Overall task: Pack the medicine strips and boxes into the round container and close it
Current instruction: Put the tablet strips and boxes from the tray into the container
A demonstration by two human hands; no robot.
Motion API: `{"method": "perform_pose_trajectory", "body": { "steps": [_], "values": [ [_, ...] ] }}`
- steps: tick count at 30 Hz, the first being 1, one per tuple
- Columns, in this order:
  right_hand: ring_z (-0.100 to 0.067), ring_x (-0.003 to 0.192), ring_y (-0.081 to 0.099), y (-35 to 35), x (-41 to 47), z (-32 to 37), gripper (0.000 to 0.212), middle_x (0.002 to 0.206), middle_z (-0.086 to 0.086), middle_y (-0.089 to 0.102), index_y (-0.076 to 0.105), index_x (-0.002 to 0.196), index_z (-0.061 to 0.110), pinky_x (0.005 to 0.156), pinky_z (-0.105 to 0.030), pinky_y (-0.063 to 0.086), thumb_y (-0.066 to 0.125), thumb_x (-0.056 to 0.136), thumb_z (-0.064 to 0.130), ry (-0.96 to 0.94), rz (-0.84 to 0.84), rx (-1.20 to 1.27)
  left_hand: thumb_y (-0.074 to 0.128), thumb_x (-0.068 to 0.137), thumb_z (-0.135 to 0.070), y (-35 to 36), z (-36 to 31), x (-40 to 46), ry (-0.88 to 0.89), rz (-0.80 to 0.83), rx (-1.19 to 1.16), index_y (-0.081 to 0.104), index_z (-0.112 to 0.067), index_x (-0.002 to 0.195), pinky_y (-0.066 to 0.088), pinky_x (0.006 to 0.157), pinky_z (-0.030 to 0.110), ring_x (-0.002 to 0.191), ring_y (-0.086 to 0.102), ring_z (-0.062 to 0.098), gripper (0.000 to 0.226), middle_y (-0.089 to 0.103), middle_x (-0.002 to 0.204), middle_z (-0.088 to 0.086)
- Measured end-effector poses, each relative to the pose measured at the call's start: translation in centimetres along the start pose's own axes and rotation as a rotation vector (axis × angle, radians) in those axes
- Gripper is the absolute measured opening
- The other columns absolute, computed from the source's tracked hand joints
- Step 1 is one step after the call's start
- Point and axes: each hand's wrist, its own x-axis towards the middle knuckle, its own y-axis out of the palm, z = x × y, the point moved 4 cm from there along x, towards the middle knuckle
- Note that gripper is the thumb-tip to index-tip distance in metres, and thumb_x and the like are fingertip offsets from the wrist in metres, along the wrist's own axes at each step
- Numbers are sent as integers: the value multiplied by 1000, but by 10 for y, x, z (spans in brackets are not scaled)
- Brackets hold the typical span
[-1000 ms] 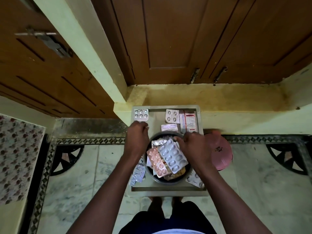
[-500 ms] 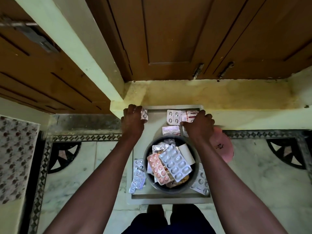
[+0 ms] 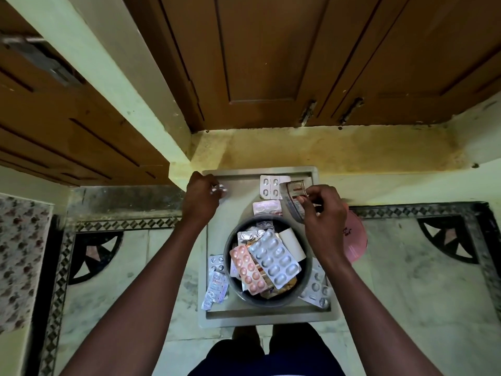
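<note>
Your right hand (image 3: pixel 324 213) pinches a red-printed strip (image 3: pixel 294 198) in a closed grip at 1 o'clock from the round container (image 3: pixel 267 260); your left hand (image 3: pixel 202 198) curls round a small silver strip (image 3: pixel 220 188) at 11 o'clock. The dark container sits mid-tray (image 3: pixel 268 314), holding one pink and one silver blister strip on top, with one pink lid (image 3: pixel 356 240) at 3 o'clock.

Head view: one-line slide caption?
Left hand grips a small strip, right hand lifts a red-printed strip above the open container.

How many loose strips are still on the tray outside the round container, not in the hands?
4 visible: a four-pill strip at the far edge, a pink strip behind the round container, overlapping strips on its left, one strip on its right. Others may be hidden.
</note>
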Motion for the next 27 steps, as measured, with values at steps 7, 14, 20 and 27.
{"method": "perform_pose_trajectory", "body": {
  "steps": [7,14,20,27],
  "values": [
    [-12,91,67,-19,-38,7,23,95,-1,68,68,98,21,77,-29,56,79,86,5,19,17,135,80,89,-20,-22,-27,-89,-140,-169,-514,72,-23,101,64,71,47,82,73,21,15,74,88,-2],
    [-10,88,66,-24,-58,18,20,92,-1,65,70,94,12,74,-25,54,78,84,-3,-118,73,79,76,91,-12,18,-38,-181,-85,-34,-395,66,-29,114,56,70,21,82,72,10,30,75,94,-10],
    [-11,80,69,8,-64,-7,18,93,1,71,72,98,17,72,-38,58,79,85,6,-20,283,48,65,98,-17,43,-40,-195,53,-92,-182,55,-21,133,53,98,31,118,61,17,36,62,128,-1],
    [-29,98,63,15,-68,-12,41,112,-12,59,71,119,10,83,-34,53,81,79,7,-369,338,-317,71,91,-15,43,-41,-206,121,-203,96,61,-12,125,54,86,41,103,58,26,36,60,121,8]
  ]
}}
